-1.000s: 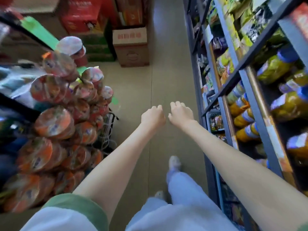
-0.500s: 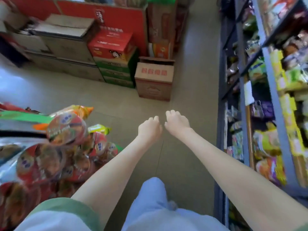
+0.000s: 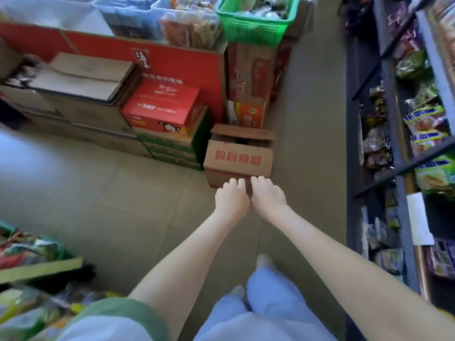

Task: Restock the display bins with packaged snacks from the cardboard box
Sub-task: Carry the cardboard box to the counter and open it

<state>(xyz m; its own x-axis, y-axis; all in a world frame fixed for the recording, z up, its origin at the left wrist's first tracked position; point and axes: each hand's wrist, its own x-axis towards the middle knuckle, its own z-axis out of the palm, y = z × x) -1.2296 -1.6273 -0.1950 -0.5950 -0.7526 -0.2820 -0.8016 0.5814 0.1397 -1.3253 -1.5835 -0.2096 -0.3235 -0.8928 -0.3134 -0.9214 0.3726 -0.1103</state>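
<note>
Looking for the stock, where is it? — listener

A brown cardboard box point(image 3: 238, 158) with red print stands on the floor point(image 3: 98, 193) straight ahead, top flaps partly open. Its contents are hidden in shadow. — describer

And the hands? — listener

The left hand point(image 3: 231, 198) and right hand point(image 3: 268, 195) reach out side by side, overlapping the box's lower front. Whether they touch it I cannot tell. Fingers are loosely curled, holding nothing. — describer

What might go wrong? — listener

Several things, I judge. A hurried grab by one loose flap could tear it or tip snacks out. Just left of the box is a stack of cartons topped by a red carton point(image 3: 162, 107); dragging the box sideways could knock it. Right of the box stands a dark shelving unit point(image 3: 391, 107) crowded with snack packets point(image 3: 426, 129); a swinging elbow or box corner could sweep some off. Behind the box, a green basket point(image 3: 253, 28) perches on tall cartons and might topple if those are bumped. — describer
</note>
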